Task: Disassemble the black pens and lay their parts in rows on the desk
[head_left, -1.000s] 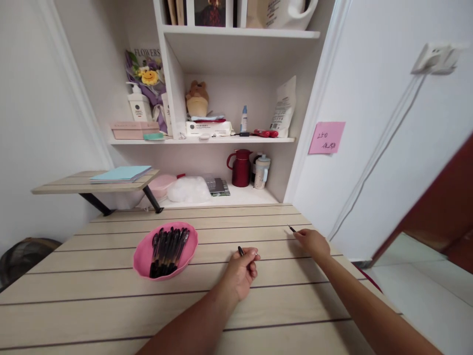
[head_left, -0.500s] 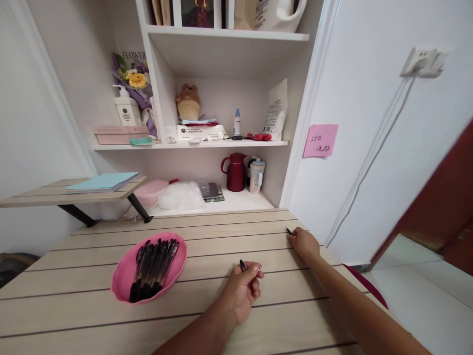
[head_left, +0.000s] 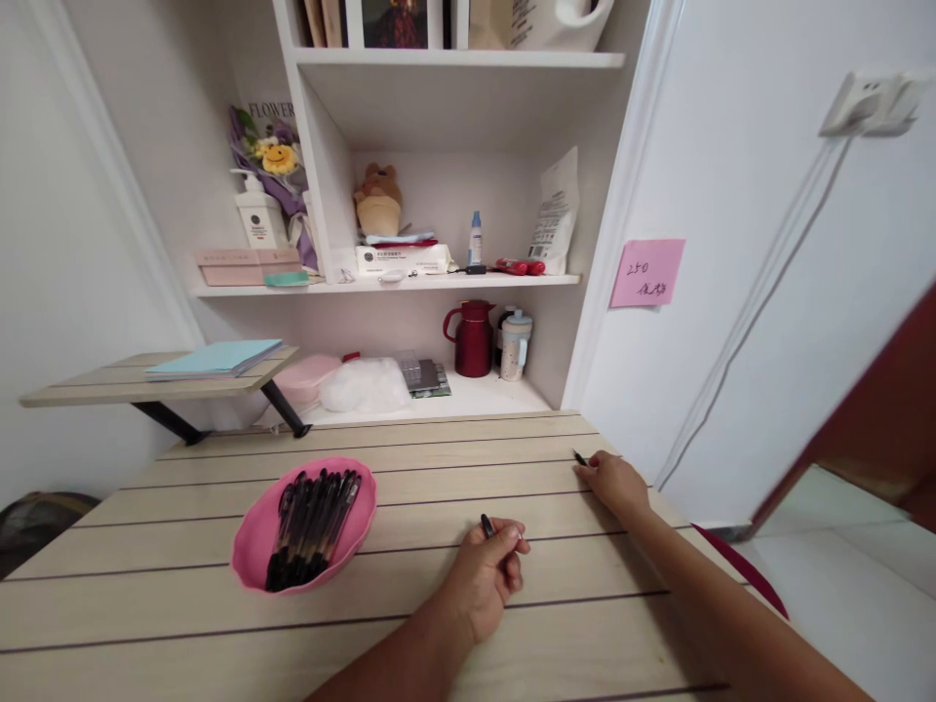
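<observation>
My left hand (head_left: 488, 577) is closed around a pen (head_left: 487, 526); its black end sticks up past the fingers, and most of its length is hidden in the palm. Farther forward and to the right, my right hand (head_left: 615, 482) pinches a small black pointed piece (head_left: 580, 457) just above or on the table; its other end is covered by the fingers. To the left of both hands, a pink scalloped bowl (head_left: 253, 526) holds several black-capped pens (head_left: 314, 526) lying side by side.
A slatted wooden table (head_left: 409, 487) runs back to white shelves. At left, a small raised shelf (head_left: 80, 387) carries blue paper (head_left: 215, 359). A red jug (head_left: 473, 341) and a cup (head_left: 516, 349) stand at the back. A pink note (head_left: 647, 273) is stuck on the wall.
The whole view has shifted slightly, so things sit a little farther right. Both hands keep their grip and nearly the same place over the table.
</observation>
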{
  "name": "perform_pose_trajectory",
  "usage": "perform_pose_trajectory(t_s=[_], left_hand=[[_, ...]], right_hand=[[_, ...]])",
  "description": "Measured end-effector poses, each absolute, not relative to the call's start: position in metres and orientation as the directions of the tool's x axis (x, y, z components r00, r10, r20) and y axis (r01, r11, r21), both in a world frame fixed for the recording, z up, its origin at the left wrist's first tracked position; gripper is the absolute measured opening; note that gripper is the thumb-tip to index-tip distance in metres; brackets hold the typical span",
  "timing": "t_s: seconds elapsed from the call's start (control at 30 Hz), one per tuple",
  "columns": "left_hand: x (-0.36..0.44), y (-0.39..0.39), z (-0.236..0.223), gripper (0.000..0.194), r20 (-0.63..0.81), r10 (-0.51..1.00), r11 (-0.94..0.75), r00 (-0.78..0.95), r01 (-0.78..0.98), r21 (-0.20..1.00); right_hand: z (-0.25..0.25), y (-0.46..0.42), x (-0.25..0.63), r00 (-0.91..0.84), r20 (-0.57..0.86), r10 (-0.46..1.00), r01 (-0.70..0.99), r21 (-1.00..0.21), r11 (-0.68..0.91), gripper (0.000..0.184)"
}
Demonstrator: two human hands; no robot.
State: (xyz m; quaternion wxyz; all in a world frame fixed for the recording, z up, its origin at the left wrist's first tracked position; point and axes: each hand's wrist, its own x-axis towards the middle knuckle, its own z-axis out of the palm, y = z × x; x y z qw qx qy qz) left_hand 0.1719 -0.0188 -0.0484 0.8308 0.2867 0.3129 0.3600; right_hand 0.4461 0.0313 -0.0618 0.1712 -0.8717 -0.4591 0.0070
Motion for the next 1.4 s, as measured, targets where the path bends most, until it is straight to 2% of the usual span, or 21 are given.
perform_pose_trajectory(t_s=[0.17,0.33,0.73,0.83,0.9,0.97,1.07,1.17,1.23,1.4], left_hand=[[0.172,-0.018,-0.049,0.028,-0.312,0.767,0.585,0.560,-0.411,0.699],[0.172,-0.019,-0.048,0.029,-0.323,0.767,0.594,0.555,-0.422,0.685],[0.172,-0.018,-0.048,0.030,-0.322,0.763,0.600,0.560,-0.428,0.676],[0.172,-0.017,-0.049,0.029,-0.310,0.758,0.598,0.573,-0.423,0.681],[0.171,-0.017,-0.049,0.029,-0.308,0.751,0.603,0.584,-0.415,0.681],[0.171,-0.016,-0.050,0.028,-0.304,0.740,0.608,0.600,-0.404,0.683],[0.170,-0.016,-0.050,0.027,-0.287,0.719,0.619,0.633,-0.394,0.680],[0.169,-0.015,-0.050,0.027,-0.272,0.706,0.628,0.654,-0.400,0.668],[0.168,-0.014,-0.050,0.028,-0.269,0.698,0.631,0.664,-0.393,0.669],[0.168,-0.013,-0.050,0.029,-0.288,0.705,0.627,0.648,-0.380,0.680]], right_hand=[[-0.065,0.024,0.457,0.589,0.161,0.792,0.778,-0.375,-0.503,0.045],[-0.066,0.015,0.470,0.605,0.159,0.780,0.736,-0.484,-0.473,0.043],[-0.058,0.005,0.469,0.601,0.178,0.779,0.740,-0.491,-0.459,0.033],[-0.045,0.000,0.452,0.600,0.220,0.769,0.745,-0.503,-0.438,0.031],[-0.035,-0.006,0.430,0.537,0.238,0.809,0.752,-0.569,-0.332,0.027],[-0.026,-0.015,0.399,0.350,0.178,0.920,0.691,-0.712,-0.125,0.026],[-0.017,-0.032,0.349,-0.020,0.043,0.999,0.451,-0.891,0.047,0.028],[-0.012,-0.046,0.314,-0.232,0.042,0.972,0.266,-0.958,0.105,0.033],[-0.012,-0.051,0.303,-0.240,0.073,0.968,0.221,-0.967,0.128,0.031],[-0.023,-0.047,0.301,-0.090,0.122,0.988,0.239,-0.961,0.140,0.026]])
